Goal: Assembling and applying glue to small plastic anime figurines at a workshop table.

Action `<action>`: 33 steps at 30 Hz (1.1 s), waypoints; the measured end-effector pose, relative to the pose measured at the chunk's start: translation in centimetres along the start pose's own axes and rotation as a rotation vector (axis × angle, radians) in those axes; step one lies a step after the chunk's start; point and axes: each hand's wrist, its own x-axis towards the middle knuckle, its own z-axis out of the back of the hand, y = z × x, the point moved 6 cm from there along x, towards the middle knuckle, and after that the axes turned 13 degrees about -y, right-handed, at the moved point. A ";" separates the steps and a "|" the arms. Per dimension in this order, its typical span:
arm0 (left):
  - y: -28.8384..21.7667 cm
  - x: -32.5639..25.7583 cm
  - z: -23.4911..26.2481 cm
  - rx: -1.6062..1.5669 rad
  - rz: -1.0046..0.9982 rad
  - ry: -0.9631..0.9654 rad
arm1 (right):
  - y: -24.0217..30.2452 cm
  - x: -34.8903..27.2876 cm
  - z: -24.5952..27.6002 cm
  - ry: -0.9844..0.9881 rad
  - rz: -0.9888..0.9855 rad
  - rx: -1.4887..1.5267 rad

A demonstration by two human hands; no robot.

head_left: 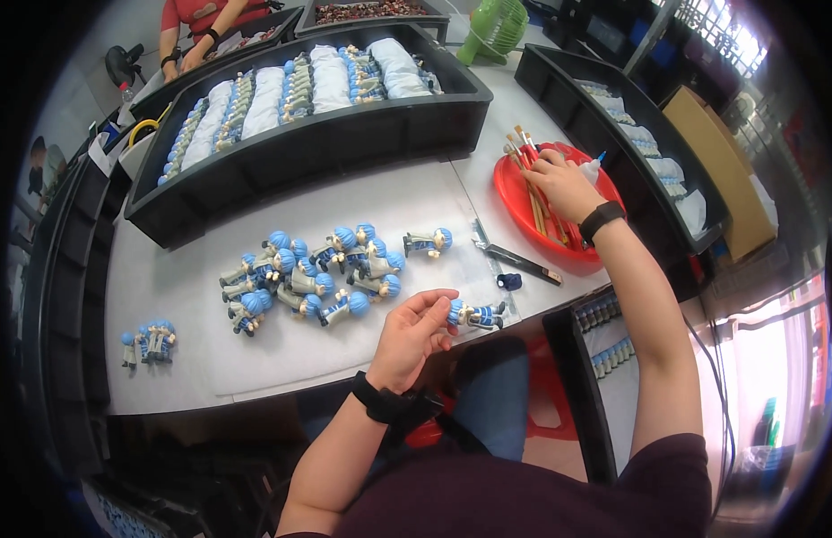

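My left hand (414, 336) is closed on a small figurine (481, 315) with light blue hair and a blue-and-white outfit, gripping it by the head near the table's front edge. My right hand (562, 184) reaches into a red plastic basin (508, 208), its fingers curled beside several paintbrushes (534, 193); what they pinch is hidden. A white squeeze bottle (591, 169) with a blue tip sits by that hand. Between the hands lie black tweezers (528, 264) and a small dark blue piece (509, 282). A single figurine (428, 241) lies apart from a group of similar figurines (304, 278).
A large black crate (308, 134) with rows of figurines and white padding stands behind the group. Another black crate (613, 134) is at the right, beside a cardboard piece (716, 170). A green fan (495, 31) stands at the back. A person (210, 27) works at the far left.
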 end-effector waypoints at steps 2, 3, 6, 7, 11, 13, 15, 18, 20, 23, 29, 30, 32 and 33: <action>0.0 0.1 -0.1 0.000 0.002 0.009 | 0.3 0.1 -0.1 -0.014 0.013 -0.009; 0.0 0.1 -0.1 0.000 0.007 0.021 | 0.6 0.1 -0.1 -0.025 0.024 -0.019; -0.2 0.1 0.0 -0.003 0.007 0.007 | 0.6 0.7 0.2 -0.038 0.010 0.002; -0.3 0.1 0.1 -0.002 0.005 0.004 | 0.5 0.9 0.3 -0.060 -0.001 0.011; -0.4 -0.2 0.2 -0.004 0.000 -0.007 | -1.5 0.9 -0.7 -0.076 -0.002 -0.049; -0.4 -0.2 0.1 -0.008 0.004 -0.009 | -2.1 0.7 -1.6 -0.001 -0.022 -0.033; -0.3 -0.4 0.2 0.006 -0.006 -0.021 | -2.1 0.8 -1.6 0.015 -0.052 -0.009; -0.6 -0.3 -0.4 0.014 0.002 0.001 | -1.7 0.6 1.7 -0.210 -0.112 0.005; -0.6 -0.6 -0.4 0.011 0.009 0.000 | -0.3 0.2 5.0 -0.434 -0.192 0.239; -0.4 -0.6 -0.2 0.012 0.020 0.012 | 4.5 -2.2 6.5 -0.507 -0.239 0.694; -0.3 -0.9 -0.2 0.041 -0.011 0.043 | 15.8 -9.5 5.9 0.177 -0.803 1.751; -0.4 -0.9 -0.4 0.067 -0.009 0.023 | 16.5 -10.1 5.8 0.129 -0.865 1.823; -0.4 -0.9 -0.5 0.098 -0.005 0.003 | 17.4 -11.1 5.4 0.050 -0.915 1.860; -0.5 -0.9 -0.5 0.133 -0.027 0.005 | 17.7 -11.3 5.4 0.007 -0.938 1.882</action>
